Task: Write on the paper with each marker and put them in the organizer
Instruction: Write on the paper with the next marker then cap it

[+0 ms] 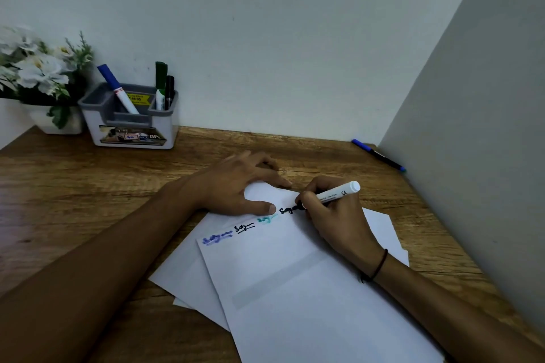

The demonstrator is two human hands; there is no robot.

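Four words now sit along the paper (295,289) top, my right hand (333,215) pinching the marker (333,194), tip down-left, cap end up-right, left hand (236,183) flat beside it, organizer (129,115) far left against the wall.

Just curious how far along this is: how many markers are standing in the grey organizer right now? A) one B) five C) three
C: a blue-capped marker, a green one and a black one stand in the organizer.
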